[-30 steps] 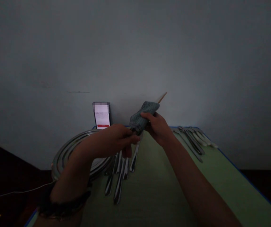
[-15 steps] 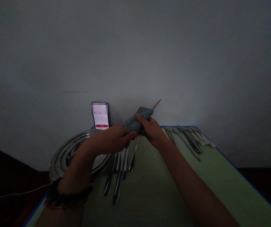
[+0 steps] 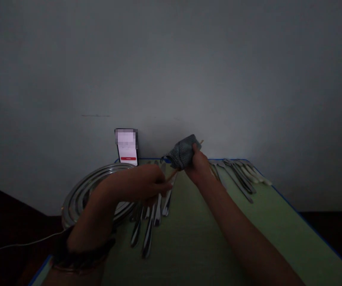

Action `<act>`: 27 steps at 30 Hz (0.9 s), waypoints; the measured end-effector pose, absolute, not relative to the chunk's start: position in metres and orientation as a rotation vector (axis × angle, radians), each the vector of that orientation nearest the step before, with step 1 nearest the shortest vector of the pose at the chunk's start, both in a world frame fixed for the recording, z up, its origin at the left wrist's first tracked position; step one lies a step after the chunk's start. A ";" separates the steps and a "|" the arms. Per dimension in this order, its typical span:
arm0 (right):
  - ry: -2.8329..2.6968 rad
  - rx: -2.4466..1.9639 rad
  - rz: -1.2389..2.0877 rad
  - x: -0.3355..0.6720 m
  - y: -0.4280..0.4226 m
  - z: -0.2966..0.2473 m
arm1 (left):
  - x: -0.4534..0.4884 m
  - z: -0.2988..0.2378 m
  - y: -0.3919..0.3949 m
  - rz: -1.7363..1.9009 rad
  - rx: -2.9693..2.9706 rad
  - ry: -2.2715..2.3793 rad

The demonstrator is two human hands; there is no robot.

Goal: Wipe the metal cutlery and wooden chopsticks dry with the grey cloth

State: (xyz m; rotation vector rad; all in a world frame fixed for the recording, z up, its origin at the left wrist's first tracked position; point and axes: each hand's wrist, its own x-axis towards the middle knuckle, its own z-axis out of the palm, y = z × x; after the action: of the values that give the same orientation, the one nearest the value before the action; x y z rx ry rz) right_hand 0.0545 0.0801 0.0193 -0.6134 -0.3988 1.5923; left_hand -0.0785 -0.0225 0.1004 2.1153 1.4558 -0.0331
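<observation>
A thin wooden chopstick (image 3: pixel 171 175) slants up to the right above the table, its near end pinched in my left hand (image 3: pixel 148 180). My right hand (image 3: pixel 200 165) is closed around a grey-blue cloth (image 3: pixel 183 153) that wraps the middle of the chopstick. The far tip pokes out just past the cloth. Below my left hand lie several metal-handled utensils (image 3: pixel 147 238), their upper ends partly hidden by the hand. To the right of my right hand is a group of metal cutlery (image 3: pixel 239 178).
Round steel trays (image 3: pixel 72 198) stand at the left, partly behind my left forearm. A lit phone (image 3: pixel 127 149) leans upright against the wall (image 3: pixel 171 71). Pale-handled utensils (image 3: pixel 256 174) lie at the right of the green table (image 3: pixel 195 238), which has a blue edge.
The cloth has moved up and right along the chopstick with my right hand, so less of the far tip shows. My left hand has dropped slightly, baring the chopstick's lower part.
</observation>
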 end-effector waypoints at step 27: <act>-0.232 -0.633 1.711 0.047 0.063 0.027 | -0.088 0.097 -0.011 0.070 2.306 1.883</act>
State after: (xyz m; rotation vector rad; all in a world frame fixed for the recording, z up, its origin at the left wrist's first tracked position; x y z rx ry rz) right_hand 0.0474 0.0629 0.0268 -0.6330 -0.2322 1.7115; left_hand -0.0878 -0.0108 0.0965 2.3059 1.8826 0.0696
